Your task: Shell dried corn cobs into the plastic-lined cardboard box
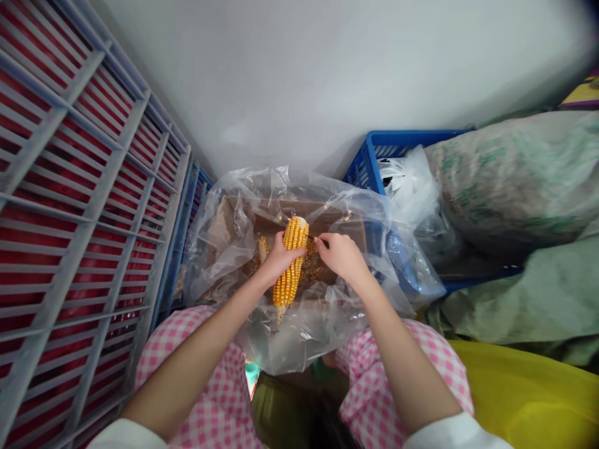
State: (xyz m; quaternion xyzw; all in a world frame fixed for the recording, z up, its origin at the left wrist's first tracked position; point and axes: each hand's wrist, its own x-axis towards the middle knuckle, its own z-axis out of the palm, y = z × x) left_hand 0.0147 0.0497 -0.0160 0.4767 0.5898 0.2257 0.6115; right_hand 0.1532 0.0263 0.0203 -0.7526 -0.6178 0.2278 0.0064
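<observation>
Two hands work above a clear plastic bag [219, 249] lining a cardboard box [276, 212]. The left hand [281, 259] closes around a dried corn cob [290, 265], held tilted over loose kernels [309, 265]. The right hand [340, 255] sits just beside the cob, its fingers [322, 241] pressed together, pinching a thin dark rod [312, 238] that touches the cob's upper end. A blue plastic crate [397, 144] stands beyond the bag.
</observation>
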